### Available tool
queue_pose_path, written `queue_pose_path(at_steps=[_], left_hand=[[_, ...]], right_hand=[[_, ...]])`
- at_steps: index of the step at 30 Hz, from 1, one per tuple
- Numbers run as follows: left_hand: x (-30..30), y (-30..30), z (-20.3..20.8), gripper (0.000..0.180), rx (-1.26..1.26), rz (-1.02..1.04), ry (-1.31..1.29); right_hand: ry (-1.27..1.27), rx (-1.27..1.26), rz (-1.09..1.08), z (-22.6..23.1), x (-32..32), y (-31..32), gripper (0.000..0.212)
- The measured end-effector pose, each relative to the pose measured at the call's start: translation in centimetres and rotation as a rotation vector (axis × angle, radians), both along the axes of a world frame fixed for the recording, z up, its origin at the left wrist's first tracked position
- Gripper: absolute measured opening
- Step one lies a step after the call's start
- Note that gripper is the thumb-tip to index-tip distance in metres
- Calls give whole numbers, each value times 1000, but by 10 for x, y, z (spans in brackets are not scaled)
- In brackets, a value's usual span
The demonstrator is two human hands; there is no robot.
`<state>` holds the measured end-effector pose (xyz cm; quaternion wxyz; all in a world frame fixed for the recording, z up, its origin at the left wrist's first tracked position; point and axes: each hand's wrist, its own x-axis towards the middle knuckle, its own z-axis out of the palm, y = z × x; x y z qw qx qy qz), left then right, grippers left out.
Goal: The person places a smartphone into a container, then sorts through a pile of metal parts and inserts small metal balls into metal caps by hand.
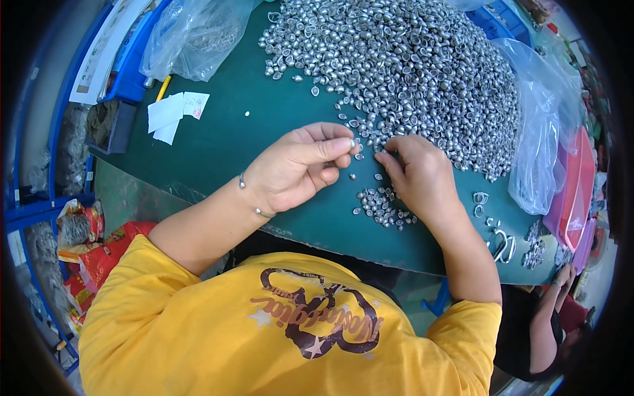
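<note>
A large heap of small silver-grey hollow metal pieces point(409, 59), drop-shaped or oval, spreads over the green table point(218, 142). At its near edge my left hand point(297, 165) pinches one such metal piece point(356, 147) between thumb and fingertips. My right hand point(422, 175) is beside it, palm down, thumb and fingers drawn together at the heap's edge; what lies between them is hidden. Below and between the hands sits a smaller pile of the same pieces point(383, 208), with a few loose ones above it.
Clear plastic bags point(198, 39) lie at the far left, another point(538, 132) at the right. Paper slips point(173, 113) and a yellow pencil point(163, 88) are on the left. Metal rings point(480, 198) lie right of my right arm. A pink tray point(574, 191) and another person's arms point(551, 317) appear at right.
</note>
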<state>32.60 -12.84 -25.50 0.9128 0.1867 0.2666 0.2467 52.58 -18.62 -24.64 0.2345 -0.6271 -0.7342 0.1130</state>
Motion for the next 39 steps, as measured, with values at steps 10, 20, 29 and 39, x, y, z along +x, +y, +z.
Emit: queue_pose_path(at_steps=[10,20,29,39], left_hand=[[-3,-10,-4,20,-132,-54,-77],[-9,21,5,14,161,-24,182],[25,46,-5,14,1662,-111,976],[19,16,10,11,328,-202,201]], right_hand=[[1537,-595,-18,4,34,-9,13],[185,-75,-79,0,21,8,11],[43,-56,-101,6,14,14,9],[1904,-811,-79,2,36,-11,12]])
